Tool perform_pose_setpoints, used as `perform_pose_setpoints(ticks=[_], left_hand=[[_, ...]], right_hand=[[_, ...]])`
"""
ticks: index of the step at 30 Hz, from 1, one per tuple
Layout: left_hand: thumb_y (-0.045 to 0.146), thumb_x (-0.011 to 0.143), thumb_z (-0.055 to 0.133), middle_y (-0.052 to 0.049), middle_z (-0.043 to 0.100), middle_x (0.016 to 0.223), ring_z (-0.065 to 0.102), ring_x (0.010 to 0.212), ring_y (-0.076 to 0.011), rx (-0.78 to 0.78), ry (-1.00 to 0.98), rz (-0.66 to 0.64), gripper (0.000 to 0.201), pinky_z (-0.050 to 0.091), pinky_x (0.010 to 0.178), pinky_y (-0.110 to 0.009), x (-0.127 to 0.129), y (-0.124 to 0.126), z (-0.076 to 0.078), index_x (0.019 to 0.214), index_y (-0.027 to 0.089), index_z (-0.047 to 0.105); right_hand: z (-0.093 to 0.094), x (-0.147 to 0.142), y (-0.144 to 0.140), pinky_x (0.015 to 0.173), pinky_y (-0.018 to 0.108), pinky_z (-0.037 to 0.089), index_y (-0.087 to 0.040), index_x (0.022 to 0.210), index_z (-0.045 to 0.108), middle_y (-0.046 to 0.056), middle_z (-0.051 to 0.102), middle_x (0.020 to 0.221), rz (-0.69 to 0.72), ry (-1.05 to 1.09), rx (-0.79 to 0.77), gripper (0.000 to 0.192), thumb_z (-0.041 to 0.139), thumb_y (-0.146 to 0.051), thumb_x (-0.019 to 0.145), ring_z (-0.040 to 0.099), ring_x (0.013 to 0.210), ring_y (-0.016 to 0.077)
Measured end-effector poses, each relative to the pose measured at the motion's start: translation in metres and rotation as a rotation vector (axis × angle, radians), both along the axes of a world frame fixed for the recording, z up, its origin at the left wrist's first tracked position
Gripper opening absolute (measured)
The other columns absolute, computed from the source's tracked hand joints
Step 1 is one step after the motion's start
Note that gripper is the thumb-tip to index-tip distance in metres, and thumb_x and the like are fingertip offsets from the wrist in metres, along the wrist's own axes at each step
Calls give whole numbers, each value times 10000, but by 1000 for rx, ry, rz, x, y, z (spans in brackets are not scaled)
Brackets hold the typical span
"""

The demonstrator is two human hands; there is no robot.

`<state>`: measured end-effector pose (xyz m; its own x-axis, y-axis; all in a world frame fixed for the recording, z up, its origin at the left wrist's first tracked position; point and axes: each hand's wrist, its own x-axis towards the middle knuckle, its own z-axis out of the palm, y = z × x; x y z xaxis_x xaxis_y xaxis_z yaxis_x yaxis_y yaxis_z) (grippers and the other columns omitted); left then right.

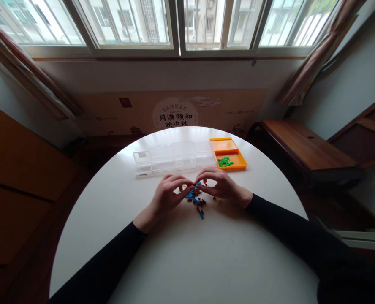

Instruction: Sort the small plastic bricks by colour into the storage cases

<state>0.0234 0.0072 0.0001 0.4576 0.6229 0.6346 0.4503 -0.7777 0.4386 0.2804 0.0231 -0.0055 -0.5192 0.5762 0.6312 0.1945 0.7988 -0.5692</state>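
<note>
Behind white table (181,261), cardboard panel (175,110) marked "ZANKEE", "月满颐和 映中秋"

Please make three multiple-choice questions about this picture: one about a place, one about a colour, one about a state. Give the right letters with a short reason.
1. Where do the green pieces lie?
A. in the orange tray
B. in a clear box
C. on the bench

2. What colour is the table?
A. black
B. white
C. orange

3. How are both hands placed?
A. flat at the table edge
B. inside the tray
C. fingertips together over the pile of small pieces

Key: 1 A, the green shows inside the orange rim. 2 B, its round top is white. 3 C, the left hand and right hand meet above the blue and brown bits.
</note>
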Motion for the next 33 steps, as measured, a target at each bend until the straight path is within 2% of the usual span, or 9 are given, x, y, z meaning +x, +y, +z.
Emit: perform_pose_setpoints(ticks=[4, 10, 16, 22, 28, 33], left_hand=[[322, 1032, 787, 13, 833, 972, 730, 700, -137, 11, 21, 54, 66, 518, 882, -365, 0, -2, 0, 1064, 267, 805], [314, 1053, 727, -2, 835, 1003, 758, 789, -168, 28, 89, 121, 85, 514, 914, -384, 0, -3, 1, 1052, 265, 797], [333, 1061, 707, -12, 837, 997, 765, 825, -179, 40, 150, 101, 112, 504, 892, -390, 0, -2, 1, 1043, 258, 789], [295, 1058, 710, -6, 833, 1025, 776, 891, -190, 26, 161, 90, 78, 494, 908, -391, -2, -3, 0, 1071, 267, 781], [278, 1057, 707, -8, 832, 1037, 776, 900, -192, 23, 159, 78, 76, 497, 930, -396, -3, -3, -1, 1089, 269, 775], [290, 1060, 697, -20, 835, 1041, 778, 926, -200, 15, 184, 84, 82, 502, 933, -401, -3, -3, -2, 1075, 265, 773]], right_hand=[[4, 1, 3, 836, 365, 584, -255, 1063, 771, 30, 785, 1008, -76, -21, 15, 50, 781, -295, 1035, 721, 896, 196], [6, 20, 32, 939, 446, 515, -245, 985, 781, 52, 777, 997, -509, -131, 162, 52, 767, -272, 1027, 686, 968, 261], [-2, 32, 62, 943, 479, 482, -245, 978, 828, 84, 767, 995, -695, -278, 184, 85, 755, -274, 1010, 651, 1009, 308], [-4, 30, 65, 899, 461, 469, -227, 902, 822, 82, 788, 944, -678, -345, 192, 106, 746, -222, 976, 626, 921, 289], [-1, 32, 53, 1010, 467, 491, -230, 1013, 809, 61, 812, 1028, -487, -330, 193, 87, 723, -217, 1008, 658, 1005, 283], [-2, 33, 50, 1016, 477, 506, -243, 1032, 811, 61, 807, 979, -446, -330, 206, 134, 707, -163, 1008, 654, 1000, 288]])
